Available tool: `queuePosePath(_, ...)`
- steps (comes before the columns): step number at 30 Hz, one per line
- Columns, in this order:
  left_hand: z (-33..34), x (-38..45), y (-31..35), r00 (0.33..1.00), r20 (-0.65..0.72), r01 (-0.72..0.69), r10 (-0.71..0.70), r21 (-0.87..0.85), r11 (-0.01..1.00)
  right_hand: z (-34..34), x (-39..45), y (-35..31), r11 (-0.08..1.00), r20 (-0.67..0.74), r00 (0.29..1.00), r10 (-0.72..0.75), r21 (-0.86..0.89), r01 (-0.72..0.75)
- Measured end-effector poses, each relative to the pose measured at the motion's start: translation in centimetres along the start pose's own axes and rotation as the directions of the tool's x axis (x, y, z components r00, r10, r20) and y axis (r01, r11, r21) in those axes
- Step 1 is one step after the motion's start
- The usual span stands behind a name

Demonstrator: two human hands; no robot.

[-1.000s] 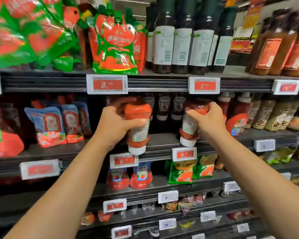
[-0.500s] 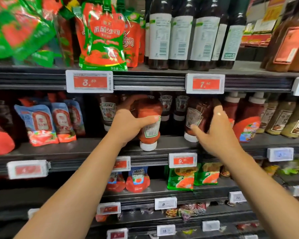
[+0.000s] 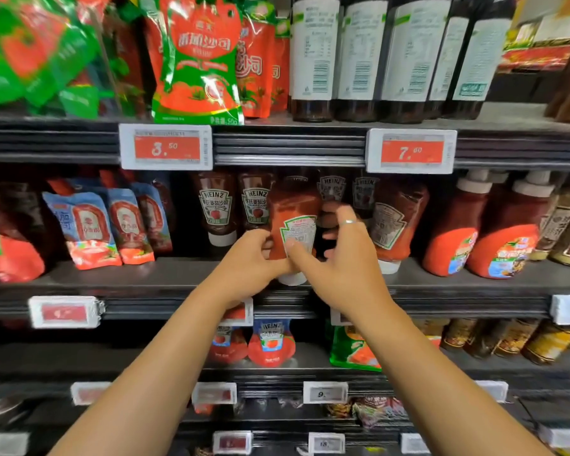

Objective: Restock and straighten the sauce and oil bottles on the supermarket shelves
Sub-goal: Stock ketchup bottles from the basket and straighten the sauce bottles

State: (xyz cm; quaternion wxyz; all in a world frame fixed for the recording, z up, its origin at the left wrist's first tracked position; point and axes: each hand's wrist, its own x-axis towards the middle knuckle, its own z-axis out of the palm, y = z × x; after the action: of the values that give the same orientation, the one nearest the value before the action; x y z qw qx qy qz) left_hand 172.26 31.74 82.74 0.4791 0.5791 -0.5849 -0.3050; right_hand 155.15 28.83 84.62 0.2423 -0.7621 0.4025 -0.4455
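Gripping one upside-down ketchup bottle point(image 3: 293, 225) with both hands at the front edge of the middle shelf point(image 3: 112, 278). Left hand point(image 3: 244, 261) curls around the lower left side of the bottle, near the cap end. Right hand point(image 3: 339, 258) wraps the right side, thumb lying across the white back label, fingers round the far side; a ring shows on one finger. The bottle's white cap points down, at or just above the shelf; contact is hidden by the hands. Bottle looks upright, back label facing out, so it probably needs turning to show the front.

Handling, judged: squeezable plastic, so it gives under pressure; full, so moderately heavy; glossy skin, a bit slippery. Not fragile. Best hold is around the waist by the label, where it narrows, not the cap. Standing on a small cap it looks tippy, so set down gently.

Counts on the middle shelf: held bottle, one. Heinz bottles point(image 3: 216, 209) facing front behind it, four visible labels, more may hide behind. One further same-shape bottle point(image 3: 395, 225), back label out, just right of the hands. Two red bottles with white caps up point(image 3: 454, 235) further right. Blue pouches point(image 3: 86, 228) left, about three. Dark glass bottles point(image 3: 316, 57) on the top shelf, about four.
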Motion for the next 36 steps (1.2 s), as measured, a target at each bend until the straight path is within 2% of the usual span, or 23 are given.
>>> queuePosePath(4,0.9,0.2,0.3,0.991,-0.113,-0.041,0.065,0.198,0.979,2.1,1.3,-0.3,0.993,-0.072,0.995,0.07,-0.09,-0.077)
queuePosePath(8,2.3,0.1,0.2,0.948,-0.258,-0.086,0.185,0.352,0.932,2.7,2.2,0.1,0.978,-0.085,0.989,0.119,-0.161,-0.132)
queuePosePath(10,2.4,0.2,0.0,0.958,-0.245,-0.057,0.152,0.356,0.933,2.4,2.6,0.6,0.98,-0.057,0.995,0.087,-0.172,-0.095)
queuePosePath(13,1.4,0.7,-0.3,0.984,-0.174,0.003,0.031,0.191,0.982,0.8,3.2,1.9,0.978,0.056,0.995,0.079,-0.196,-0.067)
queuePosePath(14,1.2,0.8,-0.4,0.99,-0.142,0.006,0.011,0.124,0.992,0.1,3.5,2.5,0.986,0.11,0.991,0.074,-0.158,-0.056)
queuePosePath(16,1.1,1.2,-0.4,0.997,-0.072,0.003,-0.001,0.028,1.0,-1.0,3.7,3.4,0.997,0.228,0.972,0.057,0.046,-0.07)
queuePosePath(18,1.4,1.4,-0.3,0.998,-0.061,-0.01,0.012,0.03,1.0,-1.6,3.7,4.0,0.955,0.316,0.947,0.053,0.261,-0.141)
queuePosePath(19,1.6,1.5,-0.2,0.996,-0.085,-0.016,0.02,0.049,0.999,-1.7,3.7,4.2,0.941,0.332,0.941,0.064,0.295,-0.168)
queuePosePath(21,2.0,1.4,0.3,0.987,-0.158,-0.023,0.04,0.109,0.994,-1.5,3.6,4.4,0.954,0.296,0.952,0.081,0.253,-0.159)
queuePosePath(24,2.7,1.1,1.2,0.963,-0.262,-0.003,0.066,0.235,0.972,-0.5,3.3,4.2,0.991,0.175,0.982,0.073,0.098,-0.091)
queuePosePath(28,2.0,1.0,1.2,0.95,-0.285,0.006,0.125,0.418,0.908,0.7,3.7,4.6,0.99,0.098,0.987,0.126,0.046,-0.131)
queuePosePath(30,0.2,0.6,0.9,0.916,-0.372,0.036,0.148,0.446,0.894,0.9,4.4,4.7,0.983,0.064,0.981,0.182,0.025,-0.184)
queuePosePath(33,-3.1,0.2,0.3,0.804,-0.568,0.12,0.176,0.446,0.887,1.4,5.1,4.7,0.974,0.063,0.972,0.228,-0.032,-0.226)
queuePosePath(36,-5.0,0.2,-1.0,0.71,-0.67,0.109,0.218,0.411,0.905,2.1,6.4,4.3,0.963,0.069,0.963,0.262,-0.086,-0.256)
